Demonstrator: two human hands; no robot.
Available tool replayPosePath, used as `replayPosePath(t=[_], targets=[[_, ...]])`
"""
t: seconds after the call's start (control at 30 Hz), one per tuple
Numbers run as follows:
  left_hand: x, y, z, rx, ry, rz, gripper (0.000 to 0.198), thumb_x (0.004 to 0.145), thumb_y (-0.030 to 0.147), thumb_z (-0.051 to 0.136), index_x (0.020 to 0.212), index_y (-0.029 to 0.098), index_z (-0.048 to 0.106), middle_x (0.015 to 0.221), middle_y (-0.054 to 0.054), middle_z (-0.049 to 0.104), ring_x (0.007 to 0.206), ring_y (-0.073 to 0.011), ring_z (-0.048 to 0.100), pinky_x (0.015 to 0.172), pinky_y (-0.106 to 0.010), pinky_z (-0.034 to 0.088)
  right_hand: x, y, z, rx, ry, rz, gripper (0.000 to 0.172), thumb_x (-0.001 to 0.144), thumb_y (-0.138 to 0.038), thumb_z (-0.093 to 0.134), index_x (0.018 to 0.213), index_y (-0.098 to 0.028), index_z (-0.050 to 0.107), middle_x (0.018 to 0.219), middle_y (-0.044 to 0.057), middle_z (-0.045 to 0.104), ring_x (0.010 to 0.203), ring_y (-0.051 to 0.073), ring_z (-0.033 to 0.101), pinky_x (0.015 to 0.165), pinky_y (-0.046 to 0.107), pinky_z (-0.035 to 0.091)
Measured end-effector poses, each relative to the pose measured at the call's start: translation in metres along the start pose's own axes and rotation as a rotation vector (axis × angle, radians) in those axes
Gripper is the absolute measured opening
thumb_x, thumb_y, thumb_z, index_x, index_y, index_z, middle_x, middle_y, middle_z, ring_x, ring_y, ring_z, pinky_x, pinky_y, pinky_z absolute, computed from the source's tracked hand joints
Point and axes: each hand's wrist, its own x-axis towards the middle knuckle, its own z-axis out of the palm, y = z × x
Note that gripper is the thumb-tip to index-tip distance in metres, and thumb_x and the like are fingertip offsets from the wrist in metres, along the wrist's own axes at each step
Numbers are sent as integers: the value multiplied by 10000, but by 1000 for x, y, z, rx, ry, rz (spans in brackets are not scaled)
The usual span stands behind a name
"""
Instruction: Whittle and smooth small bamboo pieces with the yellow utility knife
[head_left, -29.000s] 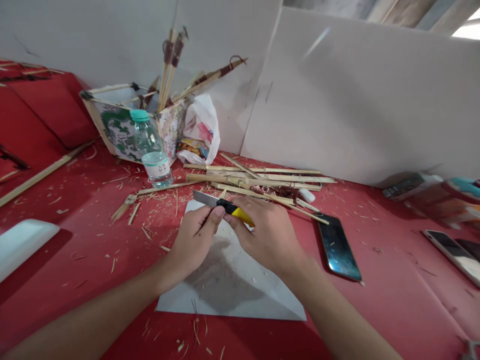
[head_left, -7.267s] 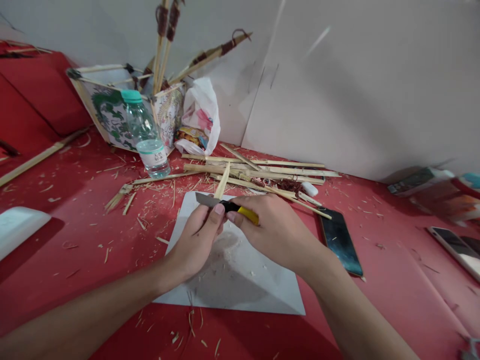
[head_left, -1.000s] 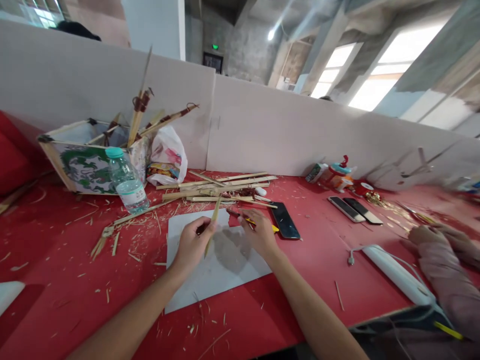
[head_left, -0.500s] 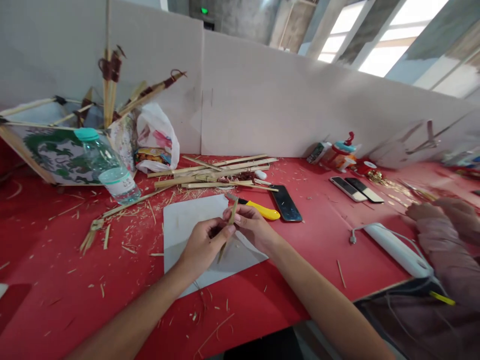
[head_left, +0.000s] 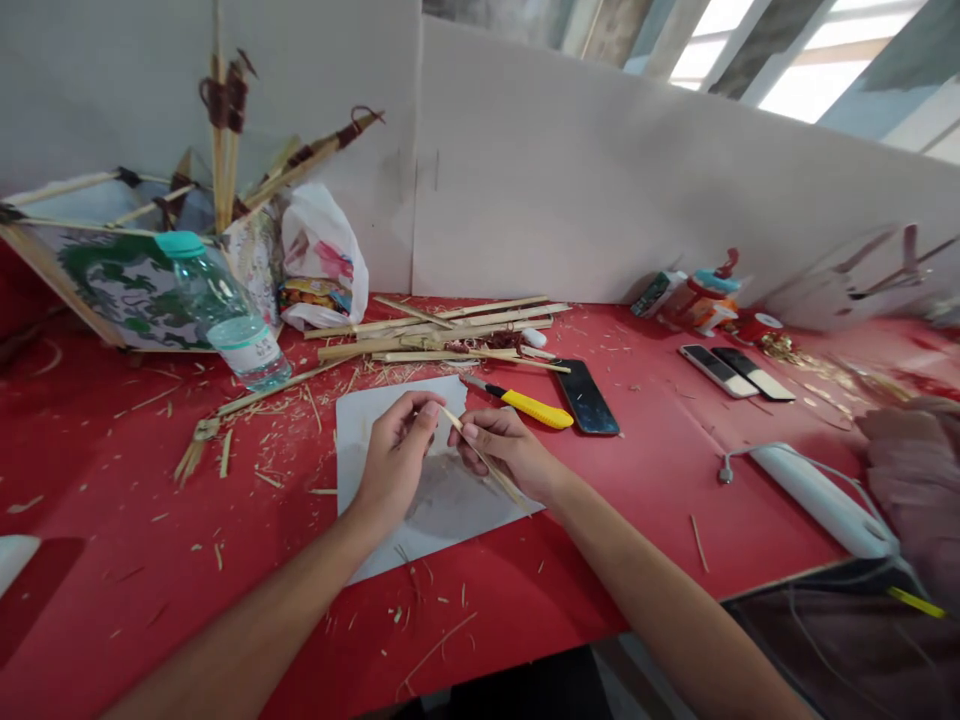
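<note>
A thin bamboo strip slants between my hands, over a white sheet on the red table. My right hand is closed around its middle. At the strip's upper left end, the thumb and index finger of my left hand are pinched together at the tip. The strip's lower end points down to the right, toward my right wrist. Just beyond my right hand lies a yellow-handled utility knife, touched by neither hand.
Behind the sheet lie several bamboo strips and shavings. A phone is right of the knife. A water bottle and a painted frame stand left. At right are a white power strip and a co-worker's sleeve.
The strip has turned from nearly upright to a slant down to the right. My left hand has shifted to its upper end. The whole view has tilted slightly downward.
</note>
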Motion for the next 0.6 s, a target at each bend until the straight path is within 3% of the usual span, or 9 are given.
replayPosePath(t=[0.6], targets=[[3,-8,0,-151,-74,-41,230,921,395,630,845,178,629,675,24,520,528,-62,354,476,-202,266,-3,0,0,-274,48,-145,336,932,-474,601,901,-144,660,600,-53,485,499,79,400,474,225,311]])
